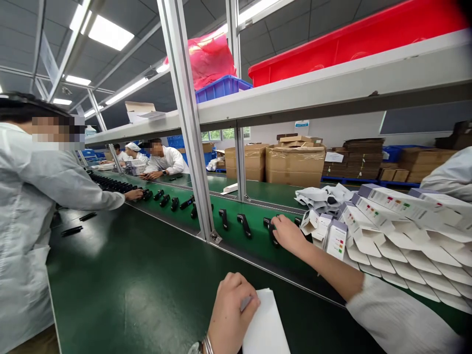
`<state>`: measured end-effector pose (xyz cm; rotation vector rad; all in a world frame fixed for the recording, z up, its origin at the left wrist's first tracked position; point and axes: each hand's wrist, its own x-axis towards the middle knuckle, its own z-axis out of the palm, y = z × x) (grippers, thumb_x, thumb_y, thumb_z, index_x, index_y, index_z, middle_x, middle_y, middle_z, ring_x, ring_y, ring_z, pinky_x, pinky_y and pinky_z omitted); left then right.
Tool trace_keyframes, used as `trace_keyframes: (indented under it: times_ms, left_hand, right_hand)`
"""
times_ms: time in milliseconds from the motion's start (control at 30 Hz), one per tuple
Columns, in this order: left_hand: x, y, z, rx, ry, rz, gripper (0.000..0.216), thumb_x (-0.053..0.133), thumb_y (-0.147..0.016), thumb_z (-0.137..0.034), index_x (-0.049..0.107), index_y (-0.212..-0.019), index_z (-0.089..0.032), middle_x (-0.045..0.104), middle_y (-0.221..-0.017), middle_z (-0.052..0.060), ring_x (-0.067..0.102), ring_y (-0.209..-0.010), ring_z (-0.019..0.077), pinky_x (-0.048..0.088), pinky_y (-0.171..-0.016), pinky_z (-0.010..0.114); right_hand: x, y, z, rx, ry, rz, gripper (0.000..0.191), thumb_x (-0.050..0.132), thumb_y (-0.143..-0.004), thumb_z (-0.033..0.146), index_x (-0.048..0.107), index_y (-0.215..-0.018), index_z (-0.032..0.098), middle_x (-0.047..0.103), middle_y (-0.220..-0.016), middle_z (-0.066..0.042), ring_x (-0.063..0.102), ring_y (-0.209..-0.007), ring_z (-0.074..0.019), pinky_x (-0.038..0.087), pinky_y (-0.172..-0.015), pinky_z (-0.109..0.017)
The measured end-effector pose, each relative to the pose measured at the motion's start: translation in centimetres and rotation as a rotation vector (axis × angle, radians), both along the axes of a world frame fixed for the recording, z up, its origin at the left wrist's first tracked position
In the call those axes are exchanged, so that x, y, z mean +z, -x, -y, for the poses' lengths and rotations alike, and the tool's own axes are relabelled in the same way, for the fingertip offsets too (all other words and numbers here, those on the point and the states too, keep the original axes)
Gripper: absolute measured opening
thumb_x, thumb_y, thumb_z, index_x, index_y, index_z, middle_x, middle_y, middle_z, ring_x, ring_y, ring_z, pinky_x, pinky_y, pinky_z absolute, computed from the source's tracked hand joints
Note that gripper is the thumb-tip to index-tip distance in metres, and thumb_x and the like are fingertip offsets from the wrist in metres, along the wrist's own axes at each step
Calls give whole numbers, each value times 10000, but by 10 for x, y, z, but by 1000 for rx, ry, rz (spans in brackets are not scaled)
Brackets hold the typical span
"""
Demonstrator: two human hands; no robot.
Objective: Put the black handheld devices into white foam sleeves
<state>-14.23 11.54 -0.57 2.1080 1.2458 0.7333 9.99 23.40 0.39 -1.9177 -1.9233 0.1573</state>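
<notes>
My left hand is closed on a white flat box at the near edge of the green bench. My right hand reaches out over the green conveyor belt and its fingers curl over a small black device lying there. More black devices lie in a row along the belt to the left. Stacks of folded white cartons lie just right of my right hand.
A co-worker in a white coat stands at left with a hand on the belt among black devices. Other people sit further down the line. An aluminium post rises from the belt edge. Brown boxes stand behind; red and blue bins sit on the shelf overhead.
</notes>
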Motion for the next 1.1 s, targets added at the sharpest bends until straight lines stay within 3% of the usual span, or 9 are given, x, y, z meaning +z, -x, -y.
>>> trace_keyframes:
  times_ms: [100, 233, 333, 467, 567, 667, 933, 1033, 1100]
  left_hand:
    - [-1, 1, -3, -8, 4, -40, 165, 537, -893, -262, 664, -793, -227, 604, -879, 37, 531, -873, 215, 407, -817, 377]
    - [-1, 2, -6, -25, -3, -71, 179, 524, -898, -247, 671, -797, -227, 620, -848, 32, 547, -869, 216, 397, -855, 405]
    - [0, 1, -6, -30, -13, -66, 158, 518, -896, -235, 653, -815, -226, 628, -860, 25, 551, -875, 214, 394, -865, 410]
    - [4, -2, -2, -22, -43, -13, 109, 510, -880, -186, 582, -804, -214, 607, -844, 9, 540, -850, 197, 412, -816, 369]
    - [6, -2, 0, -29, -105, -9, 97, 549, -843, -152, 555, -761, -203, 578, -866, 10, 527, -860, 192, 411, -812, 359]
    - [5, -2, 1, -13, -128, -10, 84, 613, -798, -145, 573, -755, -205, 561, -945, 23, 514, -934, 216, 413, -815, 363]
    - [3, -1, 1, -75, -77, 117, 89, 610, -809, -153, 572, -746, -204, 522, -981, 37, 498, -988, 219, 424, -881, 367]
    - [5, -2, 1, -97, -46, 180, 103, 591, -848, -227, 566, -750, -207, 495, -1021, 44, 486, -1033, 220, 429, -892, 348]
    - [5, -3, 1, -101, -47, 211, 149, 572, -872, -290, 568, -749, -208, 478, -1042, 50, 484, -1042, 220, 436, -886, 333]
  right_hand:
    - [-8, -11, -34, -190, 71, -46, 348, 576, -807, 70, 557, -1154, 88, 529, -1182, -243, 512, -1158, -379, 390, -931, -510]
    - [-27, -27, -45, -361, 117, -245, 483, 575, -846, 194, 456, -1308, 120, 553, -1185, -203, 594, -1042, -354, 422, -883, -570]
    - [-29, -40, -36, -366, 71, -481, 552, 519, -859, 251, 363, -1379, 148, 603, -1091, -185, 656, -905, -324, 487, -807, -504]
    - [-18, -39, -2, -226, -36, -796, 673, 451, -886, 359, 112, -1457, 250, 653, -1041, -93, 685, -888, -250, 552, -746, -375]
    - [-8, -19, 39, 14, -85, -1160, 861, 626, -818, 400, 36, -1442, 335, 652, -1067, -50, 689, -910, -233, 545, -811, -398]
    - [-3, 6, 75, 204, -84, -1469, 1021, 799, -706, 373, 77, -1428, 387, 635, -1058, -40, 697, -872, -245, 530, -834, -456]
    - [-16, 51, 100, 388, -19, -1493, 978, 803, -712, 334, 92, -1378, 414, 545, -1126, -45, 693, -775, -207, 559, -743, -447]
    - [-18, 57, 103, 454, 18, -1445, 875, 774, -746, 329, 147, -1351, 416, 494, -1239, -60, 675, -777, -171, 546, -748, -405]
    - [-17, 58, 107, 486, 14, -1338, 674, 718, -801, 367, 296, -1327, 366, 511, -1224, -57, 650, -860, -177, 518, -801, -387]
